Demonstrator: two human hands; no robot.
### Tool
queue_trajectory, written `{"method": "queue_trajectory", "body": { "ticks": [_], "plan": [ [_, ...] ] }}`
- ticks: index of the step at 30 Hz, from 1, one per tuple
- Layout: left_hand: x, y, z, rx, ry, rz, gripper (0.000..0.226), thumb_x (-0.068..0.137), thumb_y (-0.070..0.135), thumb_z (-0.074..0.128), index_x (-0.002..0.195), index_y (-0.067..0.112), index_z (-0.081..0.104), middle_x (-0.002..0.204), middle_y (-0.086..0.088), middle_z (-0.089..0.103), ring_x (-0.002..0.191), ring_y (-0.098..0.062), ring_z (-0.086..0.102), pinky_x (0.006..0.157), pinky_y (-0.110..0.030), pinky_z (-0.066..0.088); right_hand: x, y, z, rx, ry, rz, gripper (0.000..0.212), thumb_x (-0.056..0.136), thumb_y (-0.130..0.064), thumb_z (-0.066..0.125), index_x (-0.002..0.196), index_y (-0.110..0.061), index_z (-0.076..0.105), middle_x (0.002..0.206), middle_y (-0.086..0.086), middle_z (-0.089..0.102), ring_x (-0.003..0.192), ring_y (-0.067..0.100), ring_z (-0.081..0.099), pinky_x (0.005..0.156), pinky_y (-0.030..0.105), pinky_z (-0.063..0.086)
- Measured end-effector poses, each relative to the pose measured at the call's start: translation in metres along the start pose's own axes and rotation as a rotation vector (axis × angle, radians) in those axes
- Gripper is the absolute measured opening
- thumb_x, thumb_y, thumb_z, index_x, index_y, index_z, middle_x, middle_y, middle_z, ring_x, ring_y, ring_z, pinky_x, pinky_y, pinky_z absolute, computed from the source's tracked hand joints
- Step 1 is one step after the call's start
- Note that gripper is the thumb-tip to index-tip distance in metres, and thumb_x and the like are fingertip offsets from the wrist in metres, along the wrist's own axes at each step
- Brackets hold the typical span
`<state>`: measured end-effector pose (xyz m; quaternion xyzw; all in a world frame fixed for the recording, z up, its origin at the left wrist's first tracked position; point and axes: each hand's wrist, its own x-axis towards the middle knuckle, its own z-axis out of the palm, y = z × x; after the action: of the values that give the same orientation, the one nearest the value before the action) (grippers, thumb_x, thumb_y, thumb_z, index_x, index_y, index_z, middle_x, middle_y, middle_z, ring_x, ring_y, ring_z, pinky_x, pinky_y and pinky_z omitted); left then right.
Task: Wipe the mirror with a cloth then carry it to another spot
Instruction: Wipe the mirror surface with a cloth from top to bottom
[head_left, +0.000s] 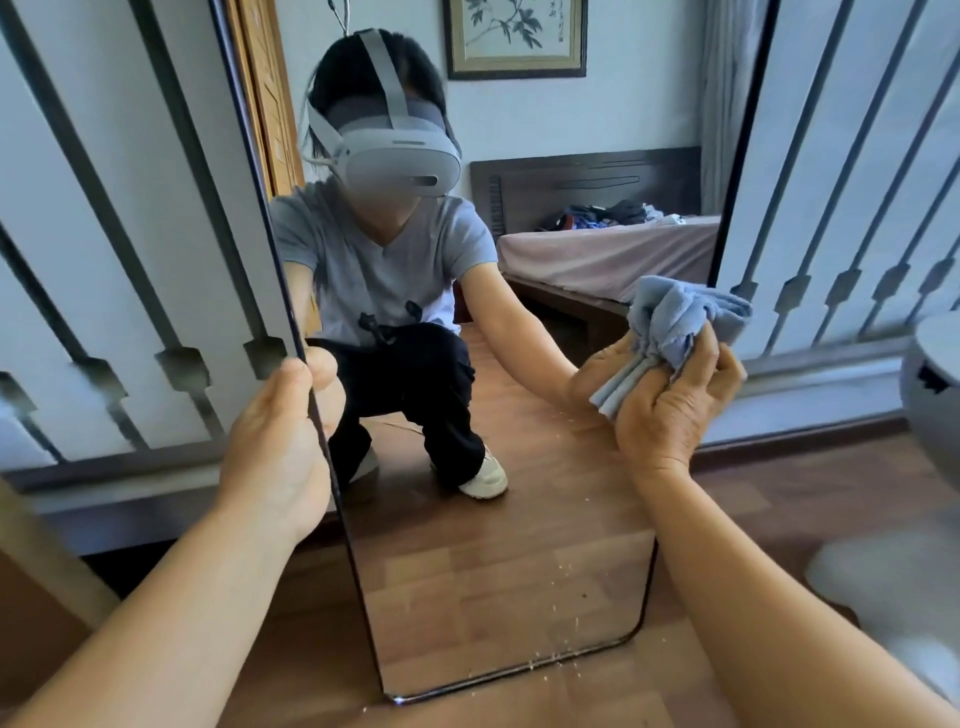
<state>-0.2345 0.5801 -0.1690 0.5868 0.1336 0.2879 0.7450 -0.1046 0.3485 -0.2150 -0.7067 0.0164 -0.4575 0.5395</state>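
A tall, thin-framed mirror (498, 587) stands on the wooden floor and leans against the panelled wall, filling the middle of the head view. My left hand (275, 447) grips its left edge about halfway up, thumb on the frame. My right hand (670, 405) holds a bunched light-blue cloth (675, 322) pressed against the glass near the mirror's right edge. The glass reflects a crouching person wearing a headset, and a bed behind. Small pale specks dot the lower right of the glass and the floor by its bottom corner.
A white wall with dark slats (104, 270) runs behind the mirror on both sides. A grey round object (935, 395) stands at the right edge, with a pale fluffy rug (893, 587) below it. Wooden floor (571, 696) lies in front.
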Motion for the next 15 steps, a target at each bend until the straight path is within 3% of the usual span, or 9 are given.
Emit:
{"method": "queue_trajectory", "body": {
  "ticks": [3, 7, 11, 15],
  "plan": [
    [0.002, -0.002, -0.003, 0.004, 0.011, -0.019, 0.032, 0.099, 0.026, 0.035, 0.078, 0.023, 0.060, 0.074, 0.005, 0.038, 0.065, -0.010, 0.033, 0.066, -0.024, 0.026, -0.021, -0.003, 0.008, 0.022, 0.002, 0.053, 0.056, 0.074, -0.010, 0.034, 0.129, -0.013, 0.043, 0.120, 0.016, 0.039, 0.108, 0.019, 0.035, 0.097, 0.026, 0.029],
    [0.007, -0.005, -0.009, 0.012, -0.040, -0.032, 0.029, 0.099, 0.028, 0.035, 0.083, 0.023, 0.059, 0.077, 0.003, 0.036, 0.066, -0.012, 0.029, 0.068, -0.025, 0.025, -0.068, -0.008, 0.021, 0.037, -0.077, -0.110, 0.045, 0.072, -0.009, 0.038, 0.116, -0.020, 0.044, 0.108, -0.008, 0.031, 0.097, 0.009, 0.031, 0.088, 0.021, 0.030],
    [0.008, -0.004, -0.006, 0.038, -0.028, -0.031, 0.030, 0.099, 0.028, 0.035, 0.082, 0.024, 0.059, 0.076, 0.005, 0.039, 0.067, -0.009, 0.034, 0.067, -0.023, 0.028, -0.114, -0.036, 0.031, 0.034, -0.182, -0.236, 0.033, 0.079, -0.019, 0.045, 0.111, -0.027, 0.047, 0.108, -0.005, 0.038, 0.093, 0.018, 0.039, 0.082, 0.034, 0.039],
    [0.007, -0.005, -0.004, 0.009, 0.021, -0.051, 0.025, 0.097, 0.027, 0.042, 0.080, 0.021, 0.060, 0.079, 0.003, 0.050, 0.074, -0.010, 0.048, 0.071, -0.023, 0.041, -0.164, -0.053, 0.043, 0.011, -0.404, -0.422, 0.040, 0.080, -0.015, 0.062, 0.113, -0.034, 0.049, 0.111, -0.008, 0.040, 0.096, 0.017, 0.040, 0.086, 0.035, 0.037]
  ]
}}
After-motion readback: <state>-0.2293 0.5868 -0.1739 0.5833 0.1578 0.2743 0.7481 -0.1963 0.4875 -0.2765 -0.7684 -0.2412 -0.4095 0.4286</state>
